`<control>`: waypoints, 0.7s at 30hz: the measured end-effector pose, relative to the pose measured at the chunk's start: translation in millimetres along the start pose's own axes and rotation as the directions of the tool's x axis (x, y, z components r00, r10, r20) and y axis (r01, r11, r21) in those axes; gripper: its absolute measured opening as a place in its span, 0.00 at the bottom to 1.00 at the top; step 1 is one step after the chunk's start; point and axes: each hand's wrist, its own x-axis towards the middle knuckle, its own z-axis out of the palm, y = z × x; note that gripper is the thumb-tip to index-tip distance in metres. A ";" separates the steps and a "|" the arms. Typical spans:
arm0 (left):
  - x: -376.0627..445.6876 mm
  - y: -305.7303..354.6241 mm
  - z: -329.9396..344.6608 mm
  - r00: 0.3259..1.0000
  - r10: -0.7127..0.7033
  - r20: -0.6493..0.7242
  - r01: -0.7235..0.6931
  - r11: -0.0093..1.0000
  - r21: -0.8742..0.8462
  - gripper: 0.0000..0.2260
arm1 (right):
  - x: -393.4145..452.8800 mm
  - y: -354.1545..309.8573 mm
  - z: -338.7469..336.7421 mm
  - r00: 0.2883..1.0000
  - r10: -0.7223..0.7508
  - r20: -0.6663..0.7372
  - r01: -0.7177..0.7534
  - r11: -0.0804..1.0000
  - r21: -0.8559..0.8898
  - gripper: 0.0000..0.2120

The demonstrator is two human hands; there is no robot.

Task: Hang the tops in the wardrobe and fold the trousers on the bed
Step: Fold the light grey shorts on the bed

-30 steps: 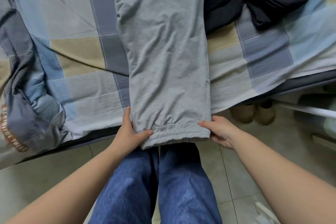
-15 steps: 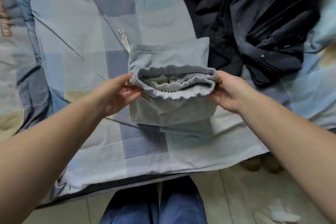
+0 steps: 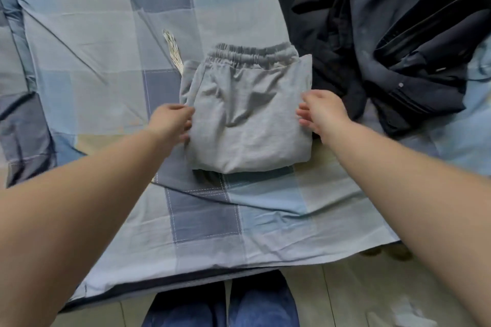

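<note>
Folded over since a moment ago, the grey trousers (image 3: 247,125) now lie as a compact bundle on the bed (image 3: 265,223).

We see the elastic waistband on the far edge and the fold on the near edge, so the bundle runs slightly longer away from us. Our left hand (image 3: 172,121) touches its left side and our right hand (image 3: 322,111) its right, fingers loose, clamped on nothing, equally near. Dark clothes (image 3: 393,42) lie just beside it on the right.
</note>
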 end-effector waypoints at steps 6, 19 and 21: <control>-17.6 -84.2 -8.1 0.996 0.085 -0.029 -0.071 0.942 0.328 0.19 | -15.5 100.5 -13.8 0.998 -0.039 0.054 0.053 0.953 -0.297 0.20; -49.9 -116.6 -21.3 0.992 0.122 -0.016 -0.107 0.917 0.383 0.16 | -34.6 110.8 -30.9 0.978 0.025 0.206 0.029 0.967 -0.253 0.15; -75.7 -143.8 -34.5 0.997 0.070 0.025 -0.074 0.904 0.422 0.17 | -58.7 137.7 -39.2 0.955 0.112 0.274 -0.027 0.955 -0.296 0.13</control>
